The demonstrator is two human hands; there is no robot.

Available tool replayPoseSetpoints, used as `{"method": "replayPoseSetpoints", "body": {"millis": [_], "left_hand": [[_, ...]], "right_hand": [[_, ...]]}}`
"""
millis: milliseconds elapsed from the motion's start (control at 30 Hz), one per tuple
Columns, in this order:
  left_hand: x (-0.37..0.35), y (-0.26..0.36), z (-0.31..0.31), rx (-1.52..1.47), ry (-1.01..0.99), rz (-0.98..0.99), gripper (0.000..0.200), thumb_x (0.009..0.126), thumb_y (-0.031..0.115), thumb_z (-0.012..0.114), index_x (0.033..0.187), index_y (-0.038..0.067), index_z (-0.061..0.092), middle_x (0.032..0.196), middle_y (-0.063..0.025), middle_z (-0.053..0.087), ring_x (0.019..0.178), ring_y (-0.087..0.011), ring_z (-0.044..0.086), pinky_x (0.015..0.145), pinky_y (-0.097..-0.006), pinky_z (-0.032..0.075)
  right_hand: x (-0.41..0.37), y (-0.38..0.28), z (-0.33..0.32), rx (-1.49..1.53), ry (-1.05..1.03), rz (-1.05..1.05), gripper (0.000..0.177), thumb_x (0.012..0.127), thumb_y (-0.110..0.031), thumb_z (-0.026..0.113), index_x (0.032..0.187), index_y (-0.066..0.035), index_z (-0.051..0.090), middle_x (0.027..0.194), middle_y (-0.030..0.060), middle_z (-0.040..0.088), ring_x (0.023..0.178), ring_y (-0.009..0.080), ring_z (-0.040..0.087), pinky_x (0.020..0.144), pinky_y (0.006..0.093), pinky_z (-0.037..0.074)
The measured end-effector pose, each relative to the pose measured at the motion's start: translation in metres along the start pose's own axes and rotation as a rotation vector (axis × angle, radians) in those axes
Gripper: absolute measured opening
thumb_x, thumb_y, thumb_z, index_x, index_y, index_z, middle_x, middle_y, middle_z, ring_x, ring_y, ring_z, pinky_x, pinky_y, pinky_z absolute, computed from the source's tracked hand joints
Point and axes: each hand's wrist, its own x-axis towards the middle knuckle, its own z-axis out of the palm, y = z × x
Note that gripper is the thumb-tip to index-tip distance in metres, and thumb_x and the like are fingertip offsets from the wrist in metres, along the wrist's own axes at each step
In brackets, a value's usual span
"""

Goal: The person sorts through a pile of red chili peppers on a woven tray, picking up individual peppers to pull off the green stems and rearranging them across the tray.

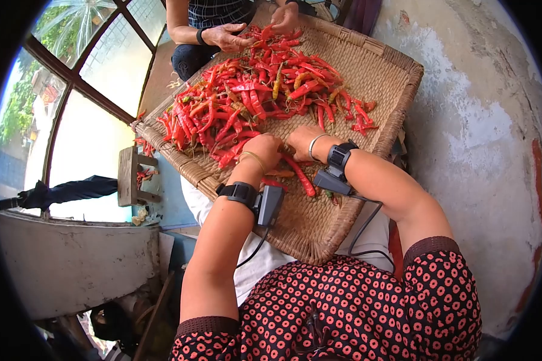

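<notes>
A large pile of red chili peppers (247, 99), some orange or yellowish with stems, lies on a woven tray (310, 231). Both my hands are close together at the near edge of the pile. My left hand (263, 150) is closed, fingers curled down and mostly hidden. A long red chili pepper (302, 175) extends from its fingertips toward me. My right hand (306, 142) is closed beside it, fingertips meeting the left ones near the pepper's upper end. What the right fingers pinch is hidden. A few more peppers lie below my hands.
Across the tray, another person's hands (229, 37) handle peppers at the pile's far edge. A plastered wall (464, 120) stands on the right. Left are windows (93, 150), a dark folded umbrella (72, 192) and a wooden stool (128, 177). Cables (367, 240) hang from my wrist devices.
</notes>
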Motion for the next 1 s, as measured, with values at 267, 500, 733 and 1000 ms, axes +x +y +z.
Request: {"method": "replayPoseSetpoints", "body": {"millis": [267, 500, 733, 1000], "left_hand": [[0.001, -0.003, 0.008, 0.023, 0.020, 0.015, 0.022, 0.069, 0.017, 0.056, 0.089, 0.011, 0.062, 0.096, -0.0117, 0.055, 0.088, -0.0283, 0.056, 0.075, -0.0368, 0.046], [-0.010, 0.007, -0.007, -0.168, 0.400, -0.032, 0.016, 0.065, 0.014, 0.063, 0.079, 0.007, 0.061, 0.084, -0.0104, 0.056, 0.079, -0.0265, 0.056, 0.068, -0.0348, 0.046], [-0.010, 0.008, -0.009, -0.260, 0.168, 0.140, 0.018, 0.065, 0.018, 0.067, 0.078, 0.007, 0.060, 0.082, -0.0098, 0.057, 0.079, -0.0248, 0.056, 0.067, -0.0321, 0.046], [-0.012, 0.015, 0.004, -0.120, -0.060, 0.331, 0.022, 0.061, 0.021, 0.067, 0.080, 0.011, 0.064, 0.085, -0.0090, 0.057, 0.082, -0.0240, 0.055, 0.072, -0.0331, 0.045]], "right_hand": [[-0.004, -0.003, -0.001, 0.057, 0.009, -0.092, 0.026, 0.066, -0.026, 0.063, 0.087, -0.012, 0.063, 0.085, 0.0133, 0.062, 0.085, 0.0287, 0.058, 0.072, 0.0383, 0.046], [-0.002, 0.016, -0.017, 0.108, -0.156, -0.042, 0.023, 0.067, -0.020, 0.060, 0.086, -0.008, 0.064, 0.081, 0.0127, 0.062, 0.080, 0.0281, 0.059, 0.070, 0.0355, 0.047], [-0.011, 0.050, -0.043, 1.425, 0.601, 0.071, 0.015, 0.081, -0.018, 0.055, 0.079, -0.003, 0.057, 0.063, 0.0008, 0.056, 0.047, 0.0055, 0.050, 0.042, 0.0185, 0.040], [0.007, 0.037, -0.012, 0.448, 0.219, -0.076, 0.027, 0.068, -0.032, 0.063, 0.082, -0.008, 0.063, 0.082, 0.0126, 0.062, 0.081, 0.0265, 0.059, 0.072, 0.0355, 0.045]]}}
